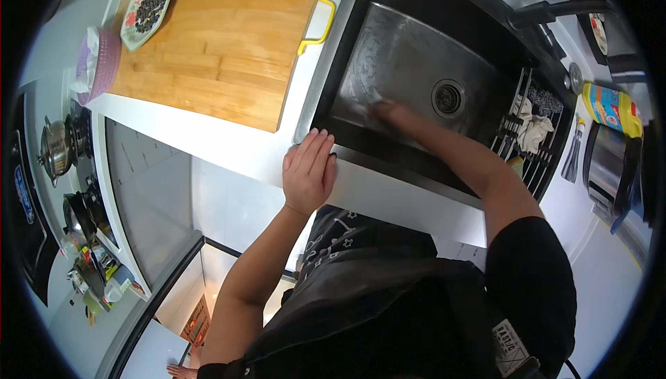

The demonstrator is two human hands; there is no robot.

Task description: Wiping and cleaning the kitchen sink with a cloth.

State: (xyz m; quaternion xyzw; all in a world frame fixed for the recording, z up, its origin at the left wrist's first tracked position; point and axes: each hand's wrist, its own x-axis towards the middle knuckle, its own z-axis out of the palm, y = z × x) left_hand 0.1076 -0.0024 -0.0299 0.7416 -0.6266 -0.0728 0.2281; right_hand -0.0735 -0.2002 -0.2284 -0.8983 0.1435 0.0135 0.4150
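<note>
My left hand (309, 171) lies flat, palm down, at the front left corner of the black sink (333, 82), its fingers extended and holding nothing. My right arm reaches over the sink's front edge into the basin. Motion blurs my right hand (390, 112), low over the wet basin floor (400, 51) and left of the round drain (448, 98). Whether anything is in its fingers cannot be made out. Pale wet streaks mark the basin floor near that hand.
Left of the sink, a wooden board (229, 41) with a yellow handle (329, 17) carries a plate (130, 38) of dark pieces. A purple basket (107, 64) stands beside it. A rack (525, 166) holds cloths (533, 132); a black faucet (541, 14) and yellow bottle (614, 108) stand at right.
</note>
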